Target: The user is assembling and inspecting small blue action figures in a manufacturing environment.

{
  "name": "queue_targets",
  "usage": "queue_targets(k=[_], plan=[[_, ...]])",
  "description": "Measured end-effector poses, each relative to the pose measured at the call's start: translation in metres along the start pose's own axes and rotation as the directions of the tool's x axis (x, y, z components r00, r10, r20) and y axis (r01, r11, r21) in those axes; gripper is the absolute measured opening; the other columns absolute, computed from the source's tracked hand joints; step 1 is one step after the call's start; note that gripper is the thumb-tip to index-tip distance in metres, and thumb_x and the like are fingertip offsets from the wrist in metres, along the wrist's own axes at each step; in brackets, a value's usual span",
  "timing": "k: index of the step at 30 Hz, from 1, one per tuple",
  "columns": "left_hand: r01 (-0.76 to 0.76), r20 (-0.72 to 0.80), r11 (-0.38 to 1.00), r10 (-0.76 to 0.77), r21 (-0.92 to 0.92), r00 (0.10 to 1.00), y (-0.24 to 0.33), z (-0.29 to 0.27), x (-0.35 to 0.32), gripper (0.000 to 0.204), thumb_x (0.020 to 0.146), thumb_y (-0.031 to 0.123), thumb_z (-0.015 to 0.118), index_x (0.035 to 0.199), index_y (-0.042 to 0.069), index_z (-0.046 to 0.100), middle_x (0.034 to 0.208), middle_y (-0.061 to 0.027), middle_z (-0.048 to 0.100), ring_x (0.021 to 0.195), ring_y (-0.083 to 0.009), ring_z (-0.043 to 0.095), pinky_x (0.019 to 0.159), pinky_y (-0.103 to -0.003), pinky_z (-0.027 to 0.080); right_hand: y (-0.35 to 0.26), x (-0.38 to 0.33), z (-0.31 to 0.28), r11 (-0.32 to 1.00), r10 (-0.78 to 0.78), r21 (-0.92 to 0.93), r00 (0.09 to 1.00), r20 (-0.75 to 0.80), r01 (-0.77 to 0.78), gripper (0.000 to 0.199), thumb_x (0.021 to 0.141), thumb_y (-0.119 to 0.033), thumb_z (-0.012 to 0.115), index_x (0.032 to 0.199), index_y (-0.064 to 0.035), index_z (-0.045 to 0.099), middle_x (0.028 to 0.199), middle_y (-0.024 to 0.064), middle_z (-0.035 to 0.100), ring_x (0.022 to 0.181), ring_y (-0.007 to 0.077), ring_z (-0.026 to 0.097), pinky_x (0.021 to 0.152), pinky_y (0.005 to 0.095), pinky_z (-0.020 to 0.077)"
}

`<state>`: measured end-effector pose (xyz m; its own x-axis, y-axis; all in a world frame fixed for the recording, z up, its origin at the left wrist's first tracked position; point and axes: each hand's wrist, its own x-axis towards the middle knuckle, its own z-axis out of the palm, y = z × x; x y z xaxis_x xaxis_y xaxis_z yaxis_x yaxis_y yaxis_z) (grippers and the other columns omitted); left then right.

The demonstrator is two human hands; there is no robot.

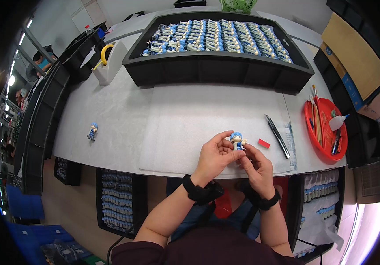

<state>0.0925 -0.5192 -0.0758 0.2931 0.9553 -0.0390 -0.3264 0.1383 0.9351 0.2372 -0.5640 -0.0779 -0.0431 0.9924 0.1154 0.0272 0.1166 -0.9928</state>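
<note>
Between both hands, just above the table's front edge, is a small figurine (237, 138) with blue hair and a blue and white outfit, held upright. My left hand (217, 155) is closed on its left side, thumb across the lower body. From the right, my right hand (257, 167) grips its lower part with the fingertips. A small red block (264, 143) lies just beyond my right hand. Farther right a black and silver pen-like tool (278, 137) rests on the table. Another blue-haired figurine (93, 131) stands or lies alone at the left.
A large black tray (216, 70) holding rows of similar figurines stands at the back. To the right is a red basket (326, 152) with brushes, pens and a small bottle. A white tape dispenser (111, 66) sits at the back left. Cardboard (353, 53) rises at the far right.
</note>
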Motion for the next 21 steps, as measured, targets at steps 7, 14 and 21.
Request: queue_targets(k=[7, 14, 21], plan=[[-0.044, 0.036, 0.999, 0.044, 0.006, 0.998, -0.002, 0.0, -0.001, 0.059, 0.072, 0.0, 0.069, 0.122, -0.006, 0.039, 0.089, -0.008, 0.056, 0.075, -0.0092, 0.056, 0.068, -0.021, 0.049, 0.001, 0.001, -0.001, 0.999, -0.035, -0.001, 0.999, -0.025, 0.035, 0.038, 0.084, -0.009, 0.057, 0.119, 0.0012, 0.046, 0.098, 0.0113, 0.06, 0.085, 0.0132, 0.058, 0.071, 0.0232, 0.0465], [-0.047, 0.046, 0.999, 0.048, -0.002, 0.998, 0.0, -0.003, -0.004, 0.059, 0.072, 0.001, 0.069, 0.123, -0.005, 0.039, 0.091, -0.0078, 0.056, 0.077, -0.0091, 0.056, 0.07, -0.021, 0.048, 0.0, 0.001, 0.002, 0.999, -0.036, -0.003, 0.999, -0.031, 0.036, 0.038, 0.083, -0.008, 0.057, 0.119, -0.0001, 0.046, 0.099, 0.0111, 0.059, 0.086, 0.0132, 0.057, 0.071, 0.0231, 0.0465], [-0.059, 0.008, 0.998, 0.059, -0.03, 0.998, 0.004, 0.0, -0.004, 0.046, 0.075, 0.0, 0.066, 0.116, -0.002, 0.047, 0.094, -0.0063, 0.056, 0.082, -0.0098, 0.055, 0.073, -0.021, 0.047, -0.004, 0.0, 0.007, 0.985, -0.139, -0.117, 0.983, -0.122, 0.125, 0.043, 0.069, -0.002, 0.07, 0.109, -0.0005, 0.052, 0.092, 0.0072, 0.056, 0.082, 0.0119, 0.056, 0.066, 0.0226, 0.0487]])
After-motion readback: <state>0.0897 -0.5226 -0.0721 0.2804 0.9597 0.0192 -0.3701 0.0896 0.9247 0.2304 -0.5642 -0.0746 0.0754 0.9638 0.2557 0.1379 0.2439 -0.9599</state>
